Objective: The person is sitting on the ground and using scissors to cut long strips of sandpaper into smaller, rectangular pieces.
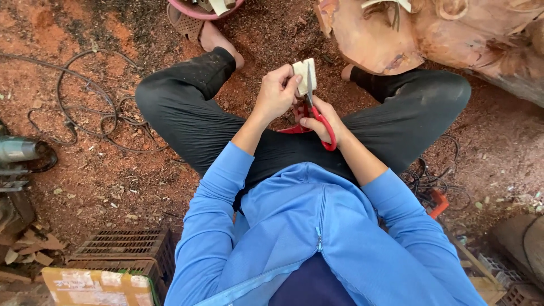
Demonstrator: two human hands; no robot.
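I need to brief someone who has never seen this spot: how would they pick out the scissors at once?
Start at the seated person's dark-trousered lap, above the blue zip jacket. Both hands meet there: the left hand pinches a small pale rectangular sheet, the right hand grips the red-handled metal scissors. Their bright red loops are the only red thing held.

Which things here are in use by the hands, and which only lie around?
In use: left hand, pale sheet, right hand, red scissors.

Lying about: cable, carved wood, pink basin, power tool, crate.
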